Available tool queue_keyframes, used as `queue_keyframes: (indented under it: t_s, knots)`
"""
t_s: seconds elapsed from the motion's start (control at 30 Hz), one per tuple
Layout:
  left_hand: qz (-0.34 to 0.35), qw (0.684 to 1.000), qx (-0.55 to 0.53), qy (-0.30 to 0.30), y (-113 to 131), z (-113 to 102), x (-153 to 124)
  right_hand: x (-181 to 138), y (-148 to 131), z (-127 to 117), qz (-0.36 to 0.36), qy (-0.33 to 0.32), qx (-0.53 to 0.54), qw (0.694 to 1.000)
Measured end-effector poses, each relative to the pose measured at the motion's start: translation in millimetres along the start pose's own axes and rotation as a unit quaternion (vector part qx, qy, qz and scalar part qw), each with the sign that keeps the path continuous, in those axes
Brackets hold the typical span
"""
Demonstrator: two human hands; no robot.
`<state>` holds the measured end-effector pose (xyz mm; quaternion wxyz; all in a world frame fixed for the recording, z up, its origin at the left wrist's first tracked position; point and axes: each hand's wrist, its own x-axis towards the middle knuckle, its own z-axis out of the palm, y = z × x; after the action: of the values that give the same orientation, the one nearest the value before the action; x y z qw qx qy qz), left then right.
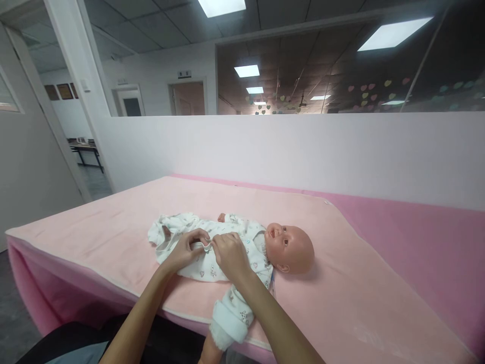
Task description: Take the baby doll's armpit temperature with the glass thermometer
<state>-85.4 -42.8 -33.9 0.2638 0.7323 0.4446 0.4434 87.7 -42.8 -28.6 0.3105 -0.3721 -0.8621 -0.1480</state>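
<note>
A baby doll [293, 248] lies on its back across the table, head to the right, dressed in a white printed romper [212, 269]. My left hand [191, 247] pinches the romper's front edge over the belly between thumb and fingers. Right beside it, my right hand [230, 253] is closed on the same edge; its fingertips are partly hidden. One doll arm with a turned-up white cuff [229, 321] sticks out toward me past the table's front edge. The doll's other hand [222, 217] shows on the far side. At the left the romper's leg part is bunched.
A light pink blanket [125, 212] covers the table, over a darker pink cloth [417, 227] that hangs down at the front left. Behind the table runs a white wall [284, 151] with windows above. An open doorway [91, 172] is at the left.
</note>
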Motion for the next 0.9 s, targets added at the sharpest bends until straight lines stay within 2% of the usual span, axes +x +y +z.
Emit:
queue_keyframes:
  t_s: [0.37, 0.6, 0.9]
  knots:
    - [0.006, 1.0, -0.008, 0.01, -2.7, 0.7, -0.9, 0.0, -0.2, 1.3, 0.009, 0.002, 0.021, 1.0]
    - [0.023, 0.996, -0.087, 0.002, -3.0, -6.7, -3.9, 0.6, 0.3, 2.3, 0.023, 0.001, 0.026, 0.999]
    - [0.033, 0.998, 0.052, -0.017, -3.2, -3.8, 0.0, -1.2, 2.0, 4.4, 0.014, -0.001, 0.02, 1.0]
